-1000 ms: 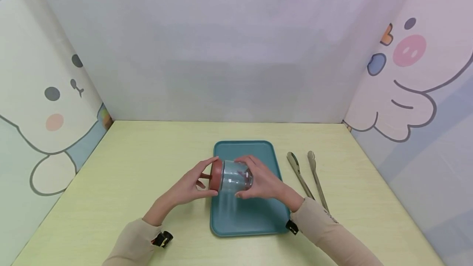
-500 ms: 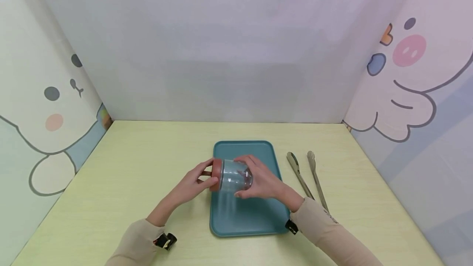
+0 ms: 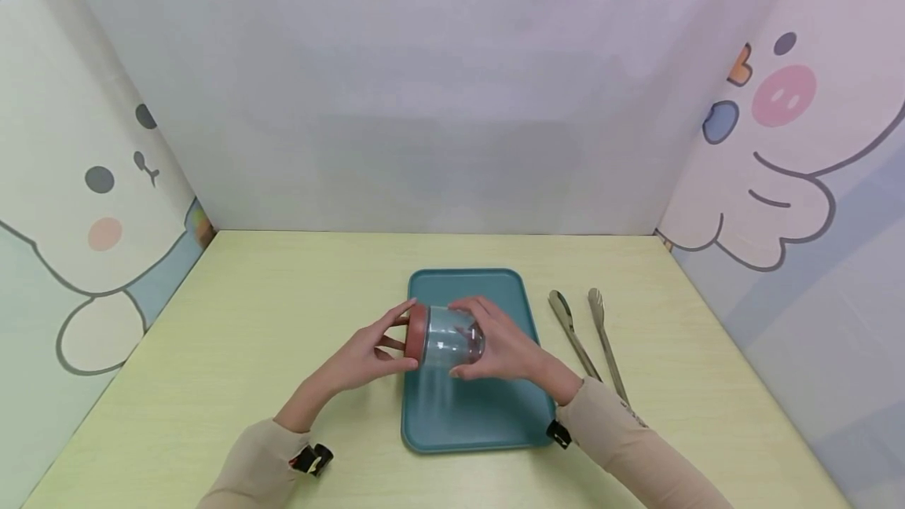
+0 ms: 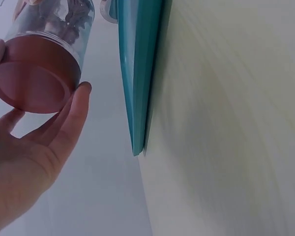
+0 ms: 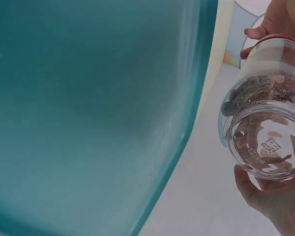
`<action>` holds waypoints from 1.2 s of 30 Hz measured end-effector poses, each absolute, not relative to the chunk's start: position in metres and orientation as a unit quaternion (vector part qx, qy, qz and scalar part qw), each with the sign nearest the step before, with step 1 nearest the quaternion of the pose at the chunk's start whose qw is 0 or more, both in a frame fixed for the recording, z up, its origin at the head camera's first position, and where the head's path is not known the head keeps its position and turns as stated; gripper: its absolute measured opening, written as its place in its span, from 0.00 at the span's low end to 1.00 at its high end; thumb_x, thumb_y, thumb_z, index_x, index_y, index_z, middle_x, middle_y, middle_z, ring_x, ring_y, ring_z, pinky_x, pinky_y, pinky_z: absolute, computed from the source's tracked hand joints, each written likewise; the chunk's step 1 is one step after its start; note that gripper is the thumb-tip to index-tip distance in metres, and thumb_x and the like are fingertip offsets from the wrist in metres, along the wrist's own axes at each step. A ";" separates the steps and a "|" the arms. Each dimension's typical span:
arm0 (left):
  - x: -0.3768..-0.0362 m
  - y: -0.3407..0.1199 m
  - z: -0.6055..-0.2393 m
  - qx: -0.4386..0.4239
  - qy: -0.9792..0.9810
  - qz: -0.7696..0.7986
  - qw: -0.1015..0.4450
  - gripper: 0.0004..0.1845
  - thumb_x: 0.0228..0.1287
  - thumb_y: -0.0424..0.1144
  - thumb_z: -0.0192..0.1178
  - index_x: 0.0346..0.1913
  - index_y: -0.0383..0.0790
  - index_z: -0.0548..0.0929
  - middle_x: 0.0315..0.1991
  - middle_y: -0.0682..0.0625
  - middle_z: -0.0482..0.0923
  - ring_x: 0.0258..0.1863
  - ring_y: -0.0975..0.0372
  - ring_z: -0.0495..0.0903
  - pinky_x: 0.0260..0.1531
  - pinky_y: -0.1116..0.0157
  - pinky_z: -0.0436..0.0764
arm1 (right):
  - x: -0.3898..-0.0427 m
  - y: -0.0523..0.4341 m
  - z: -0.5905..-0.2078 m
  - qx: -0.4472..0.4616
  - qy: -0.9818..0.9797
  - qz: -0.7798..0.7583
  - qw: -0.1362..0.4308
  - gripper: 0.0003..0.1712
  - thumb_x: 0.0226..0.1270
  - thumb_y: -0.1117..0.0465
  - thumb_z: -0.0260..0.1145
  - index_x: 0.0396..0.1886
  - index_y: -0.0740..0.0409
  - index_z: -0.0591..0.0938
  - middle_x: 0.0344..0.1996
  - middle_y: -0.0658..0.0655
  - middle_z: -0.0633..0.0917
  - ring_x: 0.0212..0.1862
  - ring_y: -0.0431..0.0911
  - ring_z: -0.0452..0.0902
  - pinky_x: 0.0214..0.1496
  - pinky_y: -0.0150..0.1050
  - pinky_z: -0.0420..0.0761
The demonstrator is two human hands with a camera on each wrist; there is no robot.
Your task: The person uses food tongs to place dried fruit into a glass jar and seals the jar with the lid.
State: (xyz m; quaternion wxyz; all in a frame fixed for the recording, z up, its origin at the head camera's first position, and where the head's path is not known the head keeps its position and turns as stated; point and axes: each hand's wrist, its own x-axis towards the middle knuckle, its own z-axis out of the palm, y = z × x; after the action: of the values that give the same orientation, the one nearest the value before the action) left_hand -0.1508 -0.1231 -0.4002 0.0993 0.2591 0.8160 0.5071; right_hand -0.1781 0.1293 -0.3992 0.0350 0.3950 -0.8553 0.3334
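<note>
Curling round the red lid, the left hand's fingers have re-set their grip since half a second ago, a fresh twist likely. The right hand clasps the glass jar sideways above the teal tray on the table.

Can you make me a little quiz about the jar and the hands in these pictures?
1. True or false: the jar is held on its side above the tray.
2. Which hand has its fingers on the red lid? A) the left hand B) the right hand C) neither
3. Fill in: the metal ______ lie on the table to the right of the tray.

Key:
1. True. The lid points left and the glass bottom points right.
2. A. The right hand grips the glass body.
3. Tongs.
</note>
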 end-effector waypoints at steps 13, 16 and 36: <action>-0.149 -0.120 -0.398 0.247 0.808 0.523 0.110 0.47 0.50 0.38 0.66 0.68 0.44 0.46 0.61 0.43 0.56 0.45 0.52 0.74 0.36 0.62 0.78 | -0.178 0.129 -0.403 0.393 -0.858 0.329 0.033 0.46 0.38 0.39 0.70 0.57 0.52 0.64 0.49 0.55 0.70 0.44 0.47 0.67 0.38 0.38 0.73; -0.153 -0.121 -0.406 0.225 0.803 0.540 0.114 0.40 0.58 0.42 0.59 0.68 0.40 0.48 0.60 0.43 0.57 0.45 0.54 0.74 0.35 0.63 0.78 | -0.177 0.129 -0.402 0.392 -0.859 0.329 0.034 0.46 0.38 0.39 0.70 0.57 0.52 0.64 0.48 0.54 0.70 0.44 0.45 0.67 0.37 0.37 0.73; -0.156 -0.121 -0.407 0.180 0.776 0.576 0.184 0.34 0.61 0.45 0.54 0.67 0.46 0.52 0.55 0.37 0.64 0.41 0.54 0.76 0.32 0.60 0.79 | -0.177 0.129 -0.402 0.392 -0.856 0.336 0.026 0.46 0.38 0.40 0.70 0.57 0.52 0.64 0.49 0.55 0.70 0.45 0.47 0.67 0.39 0.39 0.74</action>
State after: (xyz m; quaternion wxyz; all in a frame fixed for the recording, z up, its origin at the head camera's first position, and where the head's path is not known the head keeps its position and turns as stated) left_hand -0.1557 -0.1207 -0.4069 0.1838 0.1799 0.7762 0.5757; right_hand -0.1770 0.1295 -0.4018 0.0260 0.3925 -0.8558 0.3359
